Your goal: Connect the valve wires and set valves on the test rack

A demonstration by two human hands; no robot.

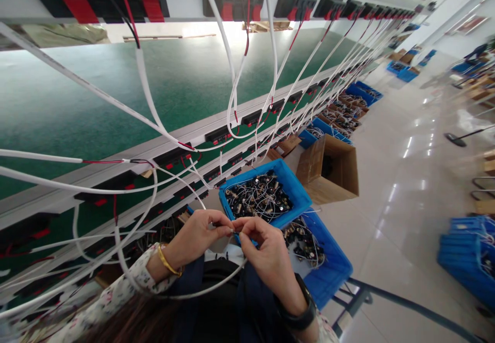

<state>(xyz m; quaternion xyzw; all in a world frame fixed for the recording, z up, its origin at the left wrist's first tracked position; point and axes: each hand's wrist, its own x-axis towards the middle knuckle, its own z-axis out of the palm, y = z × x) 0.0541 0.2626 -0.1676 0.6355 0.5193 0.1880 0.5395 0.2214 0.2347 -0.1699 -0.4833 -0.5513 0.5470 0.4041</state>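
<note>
In the head view my left hand and my right hand meet in front of my body, both in a pinch. Their fingertips come together on a small dark piece at the end of a wire, too small to name. A white cable runs from under my right hand in a loop below my left wrist toward the rack at the left. Just beyond my fingers stands a blue crate heaped with small black parts and thin wires.
A second blue crate with similar parts stands at the right. Beyond are an open cardboard box and more crates. Along the left, white cables hang from black-and-red spring terminals on a rack with green shelves. A metal frame bar crosses lower right.
</note>
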